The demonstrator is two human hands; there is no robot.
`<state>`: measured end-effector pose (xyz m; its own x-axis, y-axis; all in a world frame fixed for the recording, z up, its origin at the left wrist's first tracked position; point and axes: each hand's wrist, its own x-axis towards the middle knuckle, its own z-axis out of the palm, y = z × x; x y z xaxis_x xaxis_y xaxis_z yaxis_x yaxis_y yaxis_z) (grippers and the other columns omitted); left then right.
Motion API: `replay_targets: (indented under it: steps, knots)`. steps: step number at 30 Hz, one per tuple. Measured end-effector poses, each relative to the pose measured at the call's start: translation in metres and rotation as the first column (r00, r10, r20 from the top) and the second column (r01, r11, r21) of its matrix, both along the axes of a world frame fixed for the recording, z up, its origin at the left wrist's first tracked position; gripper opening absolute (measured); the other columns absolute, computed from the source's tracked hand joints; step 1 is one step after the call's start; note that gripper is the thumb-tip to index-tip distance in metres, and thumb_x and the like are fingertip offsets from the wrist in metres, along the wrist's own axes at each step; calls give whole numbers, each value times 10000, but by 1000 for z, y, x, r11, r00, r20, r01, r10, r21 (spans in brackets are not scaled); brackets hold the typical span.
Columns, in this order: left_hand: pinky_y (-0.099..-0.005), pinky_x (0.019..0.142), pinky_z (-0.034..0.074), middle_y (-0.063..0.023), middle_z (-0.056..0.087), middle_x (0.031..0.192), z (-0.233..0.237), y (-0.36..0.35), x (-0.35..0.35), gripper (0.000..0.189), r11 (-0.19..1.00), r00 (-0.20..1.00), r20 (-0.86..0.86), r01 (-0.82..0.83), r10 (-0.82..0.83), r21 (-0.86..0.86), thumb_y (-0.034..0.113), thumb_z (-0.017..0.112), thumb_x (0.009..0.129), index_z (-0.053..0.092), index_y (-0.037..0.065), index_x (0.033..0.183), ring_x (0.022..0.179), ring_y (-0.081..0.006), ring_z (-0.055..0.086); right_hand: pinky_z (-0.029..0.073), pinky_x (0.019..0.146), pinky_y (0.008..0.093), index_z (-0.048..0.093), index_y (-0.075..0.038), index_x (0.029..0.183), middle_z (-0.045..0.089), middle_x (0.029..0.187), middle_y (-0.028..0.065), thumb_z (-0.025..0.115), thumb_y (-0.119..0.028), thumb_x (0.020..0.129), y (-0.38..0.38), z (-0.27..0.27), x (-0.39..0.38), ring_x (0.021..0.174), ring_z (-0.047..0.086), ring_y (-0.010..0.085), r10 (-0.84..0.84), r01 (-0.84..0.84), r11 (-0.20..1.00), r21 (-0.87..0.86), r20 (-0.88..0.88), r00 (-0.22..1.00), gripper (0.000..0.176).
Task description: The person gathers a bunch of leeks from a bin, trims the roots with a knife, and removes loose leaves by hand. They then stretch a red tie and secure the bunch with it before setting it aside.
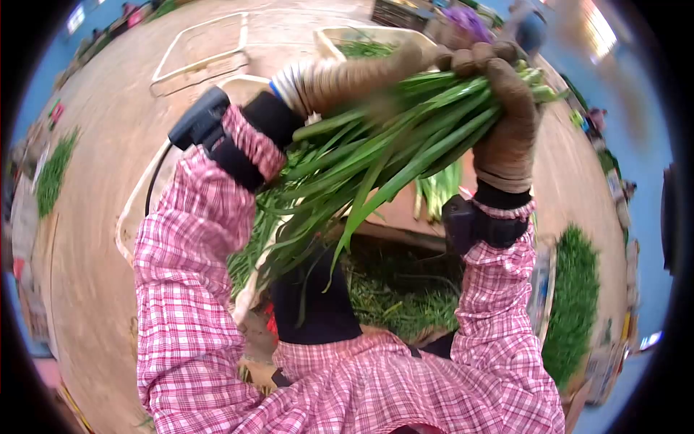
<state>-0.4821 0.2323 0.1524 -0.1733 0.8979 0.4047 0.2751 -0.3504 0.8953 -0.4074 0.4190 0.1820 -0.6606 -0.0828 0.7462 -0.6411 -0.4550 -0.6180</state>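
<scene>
A large bunch of long-leaved greens (412, 137), which looks like green garlic or scallions, is raised in front of me. Its pale stem ends point right, and the leaves hang down to the left. My right hand (513, 108), in a brown glove, is wrapped round the bunch near the stem ends. Along its upper side lies my left hand (354, 79), also gloved, closed against the stalks with its fingertips close to my right hand. Blur partly hides the left fingers. A smaller bundle with white stems (439, 192) rests on a surface below.
Loose greens (405, 307) lie low in front of me, beside my dark-clad leg. A white-rimmed crate (130, 210) stands at left, another crate with greens (329, 47) ahead. An empty-looking frame (165, 61) sits farther left. Piles of greens (571, 304) line the right.
</scene>
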Motion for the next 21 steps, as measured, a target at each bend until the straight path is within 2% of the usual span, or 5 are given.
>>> replay_targets:
  steps: [2, 5, 11, 18, 21]
  knots:
    - [-379, 1158, 254, -210, 233, 1532, -2, 49, 59, 961, 988, 977, -180, -95, 116, 120, 527, 577, 877, 41, 63, 1526, 1383, -288, 307, 558, 827, 390, 609, 13, 938, 651, 855, 109, 652, -149, 823, 57, -6, 38, 821, 671, 241, -170, 172, 984, 52, -29, 985, 203]
    - [-389, 1157, 237, -203, 160, 1562, -55, 105, 108, 1324, 975, 951, 309, 73, -4, -210, 531, 827, 646, -100, 168, 1520, 1430, -270, 183, 465, 964, 384, 561, -97, 1019, 584, 902, 34, 620, -134, 881, 118, -43, 106, 886, 582, 158, -298, 310, 950, -46, 174, 939, 154]
    - [-344, 985, 447, -115, 456, 1372, -104, 169, 193, 886, 960, 702, 711, 219, -33, -172, 236, 798, 743, 304, 36, 1451, 1233, -219, 465, 536, 741, 321, 618, -38, 921, 623, 849, 95, 678, -223, 824, 171, -129, 165, 796, 626, 202, -447, 617, 773, -147, 565, 694, 217]
    - [-267, 832, 489, -28, 651, 1033, -74, 145, 184, 479, 621, 849, 331, 5, 411, -784, 56, 732, 740, 595, 12, 1197, 923, -113, 597, 536, 792, 327, 636, -41, 979, 682, 944, 96, 654, -231, 887, 165, -202, 191, 850, 656, 203, 194, 418, 608, -675, 637, 746, 211]
    - [-267, 863, 484, -39, 664, 1070, -60, 137, 182, 508, 488, 932, 54, -137, 357, -862, 16, 721, 715, 593, 2, 1206, 949, -110, 594, 522, 840, 324, 643, -33, 937, 691, 979, 94, 582, -226, 935, 179, -258, 198, 910, 650, 204, -16, 463, 772, -434, 716, 698, 201]
